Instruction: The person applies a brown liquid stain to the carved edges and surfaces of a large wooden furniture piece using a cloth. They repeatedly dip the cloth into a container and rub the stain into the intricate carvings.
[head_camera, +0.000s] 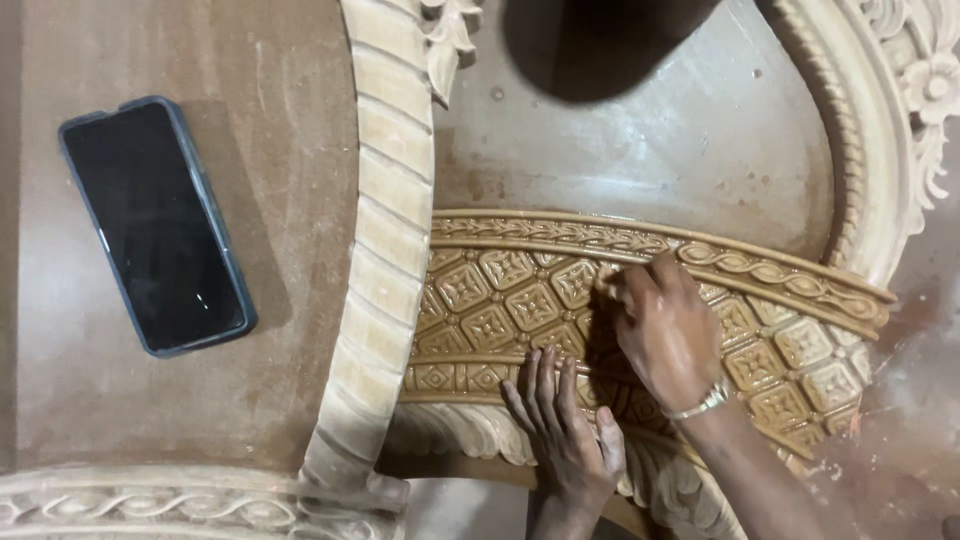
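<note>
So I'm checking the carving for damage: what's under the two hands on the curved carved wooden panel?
Diamond-lattice carving shows around the left hand and right hand on the curved carved wooden panel. The carving beneath the palms is covered.

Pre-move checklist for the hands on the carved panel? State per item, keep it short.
1. Left hand flat on the carved panel, bracing it: ok.
2. Right hand on the diamond pattern, fingertips pinched: ok.
3. What the right hand holds: cannot tell, the fingers hide it.
4. Phone lies on the brown board, apart from both hands: ok.
5. Ribbed curved moulding overlaps the panel's left end: ok, not shifted as far as shows.
6. Dust and chips on the panel: cannot tell.
</note>
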